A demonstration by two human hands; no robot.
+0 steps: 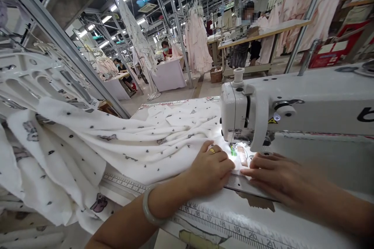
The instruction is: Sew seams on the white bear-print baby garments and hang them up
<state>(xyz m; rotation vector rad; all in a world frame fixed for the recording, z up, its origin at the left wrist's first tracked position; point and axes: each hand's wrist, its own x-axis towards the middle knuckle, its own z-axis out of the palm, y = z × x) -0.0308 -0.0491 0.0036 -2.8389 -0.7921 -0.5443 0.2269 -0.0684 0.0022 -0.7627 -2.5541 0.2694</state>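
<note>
White fabric [175,140] with small dark prints spreads over the sewing machine bed, its edge running up to the lit needle area. My left hand [214,167], with a ring and a wrist bangle, lies on this fabric just left of the needle, fingers curled and closed on it. Right of the needle, my right hand [271,175] has its fingers together, their tips at the fabric's edge. The white sewing machine [242,113] stands over both hands. Beside its presser foot shows a bright green piece [233,150]. The fabric under my fingers is hidden.
A printed ruler strip [222,223] runs along the table's front. Fabric hangs over a white plastic rack [43,74] at left, near a slanted metal post [67,46]. Behind, people work at tables [263,35] among hanging pink garments [198,41].
</note>
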